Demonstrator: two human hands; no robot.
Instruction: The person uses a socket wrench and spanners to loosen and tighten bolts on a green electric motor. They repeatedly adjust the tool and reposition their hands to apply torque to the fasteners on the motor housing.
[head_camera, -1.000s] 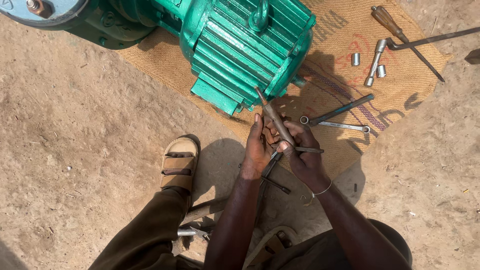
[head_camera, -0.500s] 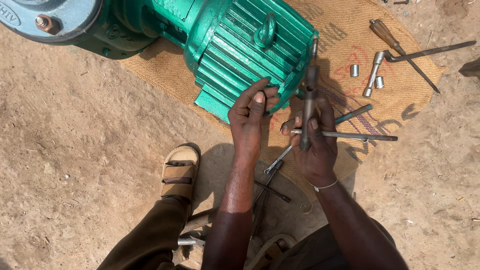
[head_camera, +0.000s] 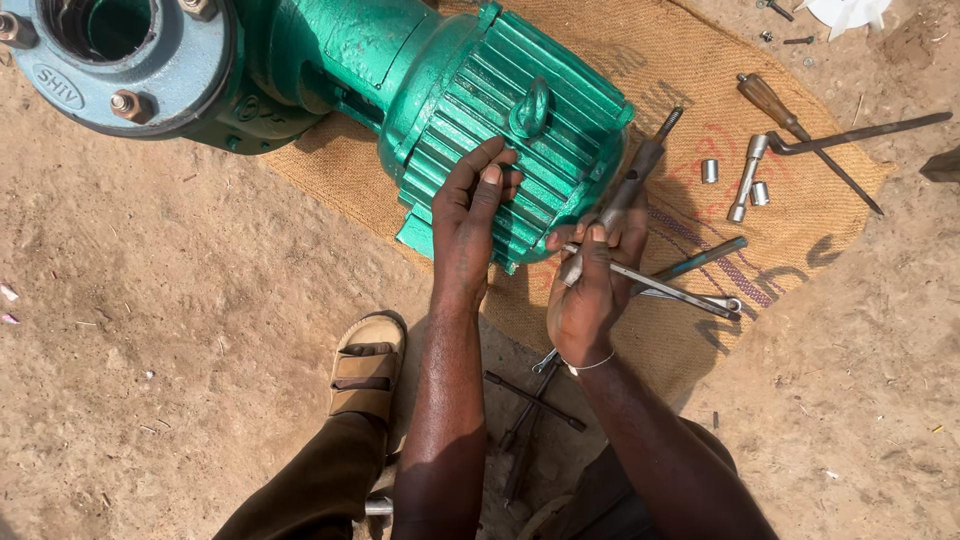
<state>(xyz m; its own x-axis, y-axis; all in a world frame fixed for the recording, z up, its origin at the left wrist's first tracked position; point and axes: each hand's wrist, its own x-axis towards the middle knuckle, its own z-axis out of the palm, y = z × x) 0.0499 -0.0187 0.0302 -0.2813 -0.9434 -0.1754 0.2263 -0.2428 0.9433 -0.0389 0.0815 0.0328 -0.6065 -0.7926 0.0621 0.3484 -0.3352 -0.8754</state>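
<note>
A green finned electric motor (head_camera: 500, 130) lies on a burlap sack (head_camera: 700, 90), joined to a blue-grey flanged pump housing (head_camera: 110, 60) at the top left. My left hand (head_camera: 470, 215) rests flat on the motor's finned end, fingers apart, holding nothing. My right hand (head_camera: 590, 290) is shut on a long grey metal T-handle wrench (head_camera: 625, 200), whose shaft points up along the motor's right side and whose thin cross rod (head_camera: 680, 290) sticks out to the right.
On the sack to the right lie a socket extension (head_camera: 745, 180), two small sockets (head_camera: 708, 170), a wooden-handled tool (head_camera: 775, 105), a bent metal bar (head_camera: 860, 133) and a wrench (head_camera: 700, 260). A cross-shaped tool (head_camera: 535, 400) lies between my legs. My sandalled foot (head_camera: 367, 365) rests on sandy ground.
Both hands have moved up toward the motor. My left hand let go of the wrench and now lies on the fins; my right hand carried the wrench to the motor's right side.
</note>
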